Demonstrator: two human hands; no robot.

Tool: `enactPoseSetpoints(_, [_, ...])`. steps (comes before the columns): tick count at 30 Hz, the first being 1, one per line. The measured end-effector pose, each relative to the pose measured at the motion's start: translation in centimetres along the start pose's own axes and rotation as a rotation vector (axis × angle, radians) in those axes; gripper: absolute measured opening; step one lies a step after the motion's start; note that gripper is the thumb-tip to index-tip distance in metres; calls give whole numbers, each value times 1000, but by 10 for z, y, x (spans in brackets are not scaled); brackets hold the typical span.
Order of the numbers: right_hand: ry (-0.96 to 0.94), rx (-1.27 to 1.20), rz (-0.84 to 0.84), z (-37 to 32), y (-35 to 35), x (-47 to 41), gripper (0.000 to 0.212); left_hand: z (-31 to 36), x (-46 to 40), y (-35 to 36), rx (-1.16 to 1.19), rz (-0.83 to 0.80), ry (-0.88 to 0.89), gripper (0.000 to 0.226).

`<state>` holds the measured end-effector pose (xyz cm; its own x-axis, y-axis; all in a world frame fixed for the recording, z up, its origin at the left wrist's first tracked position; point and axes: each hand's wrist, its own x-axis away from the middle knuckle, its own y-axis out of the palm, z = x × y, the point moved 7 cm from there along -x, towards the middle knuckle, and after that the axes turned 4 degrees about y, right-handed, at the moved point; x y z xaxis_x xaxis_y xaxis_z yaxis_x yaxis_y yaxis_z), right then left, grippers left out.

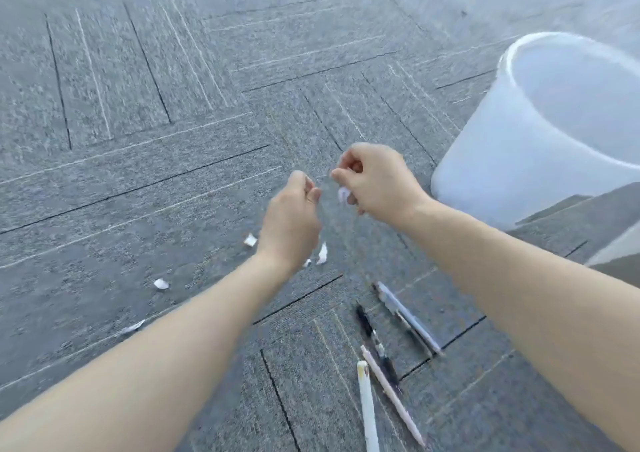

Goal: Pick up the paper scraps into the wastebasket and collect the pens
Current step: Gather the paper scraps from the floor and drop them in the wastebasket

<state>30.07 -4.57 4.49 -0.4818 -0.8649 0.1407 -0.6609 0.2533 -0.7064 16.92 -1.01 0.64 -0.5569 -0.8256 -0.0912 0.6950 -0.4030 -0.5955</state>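
My right hand (375, 183) hovers above the grey carpet with its fingers curled on a small white paper scrap (343, 194). My left hand (290, 221) hangs just to its left, fingers curled with nothing visible in them. Several white scraps lie on the carpet below: one (250, 240) left of my left wrist, one (322, 254) to its right, one (161, 284) further left, one (133, 327) by my forearm. Several pens lie at bottom centre: a clear one (408, 318), a black one (375, 340), a pink one (393, 396), a white one (367, 410). The white wastebasket (485, 160) stands at the right.
Grey carpet tiles (138, 122) with dark and light line patterns cover the floor. A pale strip and a darker surface (616, 243) show at the right edge, below the wastebasket. The view is motion-blurred.
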Motion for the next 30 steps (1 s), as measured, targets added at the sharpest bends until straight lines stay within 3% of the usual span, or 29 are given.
enactPoseSetpoints(4, [-37, 56, 385, 1, -166, -8, 20, 146, -68, 38, 239, 24, 181, 13])
enactPoseSetpoints(7, [43, 158, 563, 39, -260, 1, 14, 237, -106, 81, 306, -56, 270, 12])
enactPoseSetpoints(10, [159, 192, 578, 90, -300, 2, 12, 285, -134, 132, 234, -138, 261, 17])
enactPoseSetpoints(13, [283, 223, 465, 136, -308, -6, 26, 301, -147, 177, 71, -282, 271, 20])
enactPoseSetpoints(16, [365, 316, 443, 157, -312, -1, 34, 302, -145, 200, -102, -420, 331, 34])
enactPoseSetpoints(19, [281, 315, 590, 135, -318, 7, 27, 299, -140, 192, 24, -427, 355, 38])
enactPoseSetpoints(22, [107, 186, 676, 94, -303, 9, 23, 280, -142, 150, 306, -251, 361, 36])
enactPoseSetpoints(25, [-42, 119, 665, 55, -265, 7, 20, 228, -136, 100, 257, -79, 390, 34])
enactPoseSetpoints(27, [-80, 115, 546, 41, -218, 2, 17, 171, -121, 73, 100, -58, 365, 27])
enactPoseSetpoints(30, [-57, 179, 143, 41, -109, -5, 13, 58, -84, 44, -249, -151, 210, 15])
